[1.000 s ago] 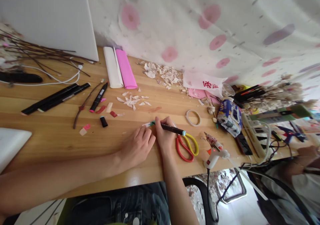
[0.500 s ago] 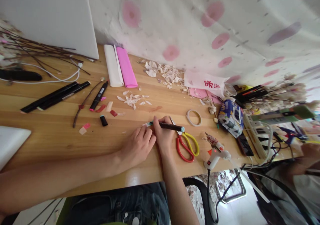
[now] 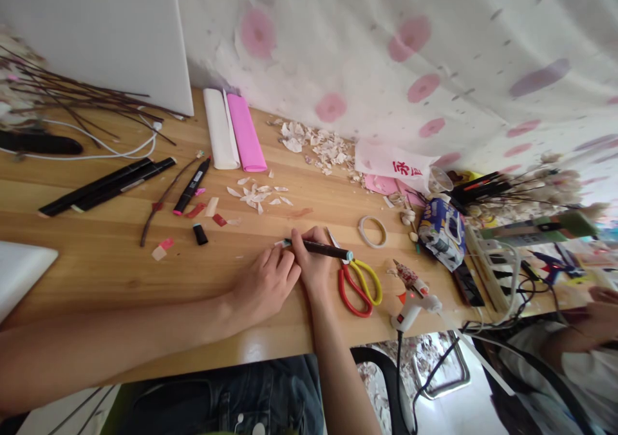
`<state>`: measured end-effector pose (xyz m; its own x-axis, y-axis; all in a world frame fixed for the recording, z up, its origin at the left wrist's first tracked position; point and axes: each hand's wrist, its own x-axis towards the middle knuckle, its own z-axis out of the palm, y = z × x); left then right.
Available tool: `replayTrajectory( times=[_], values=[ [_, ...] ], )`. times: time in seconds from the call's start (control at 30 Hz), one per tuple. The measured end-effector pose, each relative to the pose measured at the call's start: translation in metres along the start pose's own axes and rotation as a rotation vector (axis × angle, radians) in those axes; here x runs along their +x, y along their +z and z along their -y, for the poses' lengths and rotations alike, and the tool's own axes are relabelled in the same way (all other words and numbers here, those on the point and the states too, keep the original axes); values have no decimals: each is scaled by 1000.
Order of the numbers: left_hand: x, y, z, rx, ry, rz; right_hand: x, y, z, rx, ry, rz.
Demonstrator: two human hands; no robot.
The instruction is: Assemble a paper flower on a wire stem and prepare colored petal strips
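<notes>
Head view: R hand grips marker, aimed approx. 9 o'clock; L hand, curled beside strip, hold unclear, should pin it flat w/ light pressure.

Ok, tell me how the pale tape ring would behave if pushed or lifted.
The pale tape ring lies flat on the table, so a push would probably slide it; stood on edge, its round shape could well let it roll. It looks light for its width, just a narrow band around an open middle, and its even outline suggests some stiffness.
</notes>
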<state>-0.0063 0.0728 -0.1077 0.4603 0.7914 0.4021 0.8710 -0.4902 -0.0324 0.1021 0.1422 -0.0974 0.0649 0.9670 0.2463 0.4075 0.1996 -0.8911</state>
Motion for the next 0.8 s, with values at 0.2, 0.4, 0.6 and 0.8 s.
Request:
replayTrajectory(
  times=[0.2, 0.4, 0.6, 0.8],
  values=[
    [0, 0, -1, 6, -2, 8, -2, 0, -4, -7, 2, -36],
    [0, 1, 0, -5, 1, 6, -1, 1, -4, -1, 6, -16],
    [0, 1, -1, 8, -4, -20, 0, 2, -5, 14, 2, 37],
    [0, 0, 0, 18, 9, -7, -1, 2, -7, 25, 10, 12]
  ],
)
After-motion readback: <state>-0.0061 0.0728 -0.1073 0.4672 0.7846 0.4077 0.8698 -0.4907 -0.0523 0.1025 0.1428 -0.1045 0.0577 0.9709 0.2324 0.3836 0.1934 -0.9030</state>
